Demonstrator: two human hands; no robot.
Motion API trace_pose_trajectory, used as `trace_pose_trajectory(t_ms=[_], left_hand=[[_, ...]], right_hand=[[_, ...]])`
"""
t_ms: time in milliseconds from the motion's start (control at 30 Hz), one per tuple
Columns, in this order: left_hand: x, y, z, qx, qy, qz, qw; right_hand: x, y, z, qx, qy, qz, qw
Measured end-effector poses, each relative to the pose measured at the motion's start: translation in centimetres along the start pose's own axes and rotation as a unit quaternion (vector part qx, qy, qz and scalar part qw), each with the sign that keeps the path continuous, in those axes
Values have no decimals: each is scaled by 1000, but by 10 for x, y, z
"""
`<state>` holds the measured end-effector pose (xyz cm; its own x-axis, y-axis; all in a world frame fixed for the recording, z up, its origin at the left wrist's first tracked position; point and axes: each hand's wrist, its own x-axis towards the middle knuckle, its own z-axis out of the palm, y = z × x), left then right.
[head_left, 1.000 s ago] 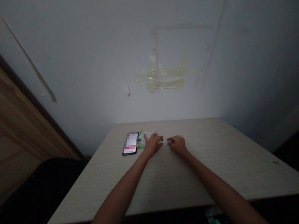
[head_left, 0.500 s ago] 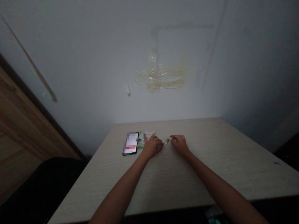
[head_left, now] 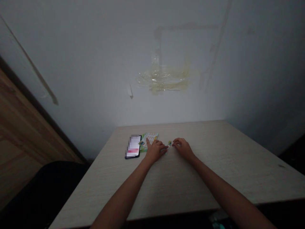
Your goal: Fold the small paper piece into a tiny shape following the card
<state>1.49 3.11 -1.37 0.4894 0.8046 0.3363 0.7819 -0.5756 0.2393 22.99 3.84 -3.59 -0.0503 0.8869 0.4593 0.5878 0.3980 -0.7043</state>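
A small, colourful printed paper strip [head_left: 169, 144] lies on the table between my hands. My left hand [head_left: 155, 150] is low over the table, its thumb and nearby fingertips pressed together at the strip's left edge while an outer finger stretches away over the printed leaflets. On the strip's other side is my right hand [head_left: 183, 147], fingers bent with a gap between thumb and forefinger. Its fingertips are very near the right edge; contact is too small to make out. Green and white printed leaflets [head_left: 152, 136] lie overlapped, partly under my left hand.
A phone [head_left: 133, 147] with its screen lit lies left of the leaflets. The pale wooden table [head_left: 202, 187] meets a wall [head_left: 100, 79] with yellowed tape [head_left: 166, 79]. At the left are a dark chair-like shape [head_left: 47, 184] and a wooden panel [head_left: 21, 133].
My right hand has shifted slightly left toward the paper strip. The left fingertips have moved a little right, and the strip appears more upright in view. Phone and leaflets are unmoved.
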Motion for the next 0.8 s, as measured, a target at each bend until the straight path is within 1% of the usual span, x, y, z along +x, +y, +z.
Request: trace_pose_trajectory(t_ms=[167,300,533,633,800], left_hand=[[-1,2,-1,26,15,-3,1000],[-2,4,-2,36,20,-12,999],[-2,5,-2,33,29,-8,999],[-2,4,-1,29,30,-9,999],[-2,3,1,22,29,-7,999]], right_hand=[[-3,-6,0,36,-24,-20,999],[-4,-11,0,48,-54,-49,996],[-6,-8,3,72,-78,-72,992],[-5,-10,3,59,-80,-81,992],[-3,-15,1,-9,-68,-92,993]])
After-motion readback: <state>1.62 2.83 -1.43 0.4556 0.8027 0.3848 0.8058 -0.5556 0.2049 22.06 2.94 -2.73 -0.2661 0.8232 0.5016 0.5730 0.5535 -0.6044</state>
